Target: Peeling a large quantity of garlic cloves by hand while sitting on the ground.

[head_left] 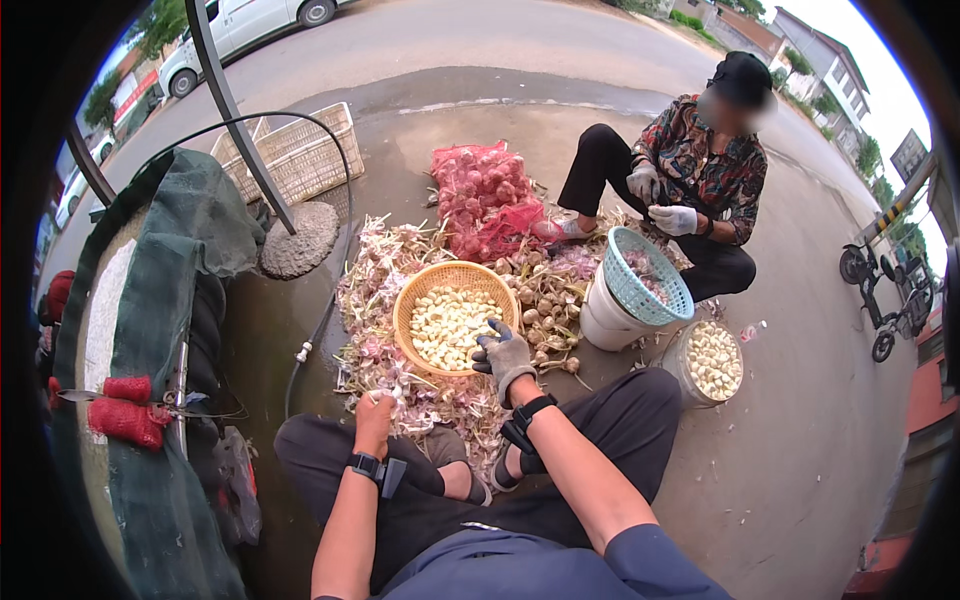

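My bare left hand (pixel 373 420) pinches a pale garlic piece (pixel 397 393) above a heap of garlic skins (pixel 375 300). Over the right rim of an orange plastic basket (pixel 403 300) is my right hand (pixel 506 356), in a grey glove with dark fingertips. Its fingers are spread and nothing shows in them. Peeled garlic cloves (pixel 450 322) cover the basket's bottom. Unpeeled garlic bulbs (pixel 551 319) with dry stalks lie just right of the basket. Behind it stands a red mesh sack (pixel 480 184) full of bulbs.
At right, a light-blue plastic basket (pixel 619 259) rests tilted on a white bucket (pixel 609 319), near a tub of peeled cloves (pixel 712 360). A person in gloves (pixel 705 157) sits behind them. At left are a black hose (pixel 322 322), a post base (pixel 300 240) and plastic crates (pixel 307 161).
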Demonstrator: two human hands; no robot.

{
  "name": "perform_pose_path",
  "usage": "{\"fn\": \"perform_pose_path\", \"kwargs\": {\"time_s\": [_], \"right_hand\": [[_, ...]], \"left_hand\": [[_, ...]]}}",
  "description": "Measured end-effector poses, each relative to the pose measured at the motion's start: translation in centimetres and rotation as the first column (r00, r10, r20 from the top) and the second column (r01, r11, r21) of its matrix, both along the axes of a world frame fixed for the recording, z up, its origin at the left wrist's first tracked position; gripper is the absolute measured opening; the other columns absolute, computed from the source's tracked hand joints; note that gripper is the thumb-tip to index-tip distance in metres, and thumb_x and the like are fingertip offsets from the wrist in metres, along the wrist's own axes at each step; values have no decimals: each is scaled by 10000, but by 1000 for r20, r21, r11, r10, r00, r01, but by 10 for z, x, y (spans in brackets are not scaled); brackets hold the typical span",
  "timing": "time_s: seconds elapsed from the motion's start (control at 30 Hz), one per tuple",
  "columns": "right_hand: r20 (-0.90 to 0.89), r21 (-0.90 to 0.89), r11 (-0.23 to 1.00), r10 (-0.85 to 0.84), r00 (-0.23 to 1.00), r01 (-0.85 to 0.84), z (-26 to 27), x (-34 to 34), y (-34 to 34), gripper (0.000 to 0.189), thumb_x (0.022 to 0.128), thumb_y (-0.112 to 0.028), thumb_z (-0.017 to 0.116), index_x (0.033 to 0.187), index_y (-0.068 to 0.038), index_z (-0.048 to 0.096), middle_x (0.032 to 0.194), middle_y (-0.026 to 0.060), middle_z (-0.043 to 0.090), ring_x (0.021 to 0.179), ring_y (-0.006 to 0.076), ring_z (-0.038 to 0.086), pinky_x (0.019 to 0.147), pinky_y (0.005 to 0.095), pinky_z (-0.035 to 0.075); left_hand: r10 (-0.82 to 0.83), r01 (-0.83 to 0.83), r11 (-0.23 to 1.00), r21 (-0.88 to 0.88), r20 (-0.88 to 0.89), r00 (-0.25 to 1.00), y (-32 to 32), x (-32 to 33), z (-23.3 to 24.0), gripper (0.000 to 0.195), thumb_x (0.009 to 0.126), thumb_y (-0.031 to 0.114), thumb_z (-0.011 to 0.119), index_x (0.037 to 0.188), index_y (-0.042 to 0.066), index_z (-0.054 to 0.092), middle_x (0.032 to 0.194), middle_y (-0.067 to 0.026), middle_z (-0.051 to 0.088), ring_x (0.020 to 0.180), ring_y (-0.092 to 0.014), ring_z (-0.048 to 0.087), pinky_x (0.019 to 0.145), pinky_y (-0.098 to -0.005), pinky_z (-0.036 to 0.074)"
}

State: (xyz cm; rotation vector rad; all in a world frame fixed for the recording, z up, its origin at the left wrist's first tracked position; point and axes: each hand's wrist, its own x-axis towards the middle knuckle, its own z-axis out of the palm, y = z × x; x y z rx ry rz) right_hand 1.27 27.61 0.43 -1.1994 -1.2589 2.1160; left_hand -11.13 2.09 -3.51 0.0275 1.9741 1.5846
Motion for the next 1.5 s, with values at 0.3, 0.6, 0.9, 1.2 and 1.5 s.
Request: {"fn": "perform_pose_path", "kwargs": {"time_s": [0.3,0.6,0.9,1.2,1.5], "right_hand": [[45,-184,983,-17,999,25,-44,61,-21,347,960,-101,652,1291,-3,614,1022,119,718,678,193,703,611,339,629],[137,-126,992,26,990,-9,-113,74,-17,232,999,-156,622,1201,-48,656,903,91,710,655,198,701,531,340,570],[300,177,970,107,948,-165,-182,92,-6,267,981,-161,650,1227,-62,678,938,82,716,672,198,704,550,340,582],[262,-49,990,144,954,-135,-148,93,-3,283,943,-130,683,1208,-30,677,975,88,721,718,192,706,554,329,594],[135,-214,971,140,981,-109,-125,91,-7,274,936,-113,673,1201,-41,671,942,80,704,719,192,694,574,341,611]], "left_hand": [[-179,142,946,-292,-102,979,10,-52,22,371,829,79,671,1174,8,553,1026,-117,649,829,-209,643,585,-368,555],[-262,194,962,-190,-464,846,-47,-61,96,119,940,-26,562,990,10,664,836,-40,683,729,-86,629,658,-228,493],[-357,244,931,-272,-536,765,-17,-31,88,140,940,-42,565,1045,-25,656,918,-63,710,822,-129,689,774,-269,546],[-503,260,848,-461,-549,668,-7,-43,91,34,878,-1,662,844,-2,671,752,-41,684,673,-112,616,639,-272,496],[-619,233,786,-573,-726,301,-41,-65,89,126,848,46,656,950,-22,679,889,-137,703,863,-248,683,822,-365,530]]}}
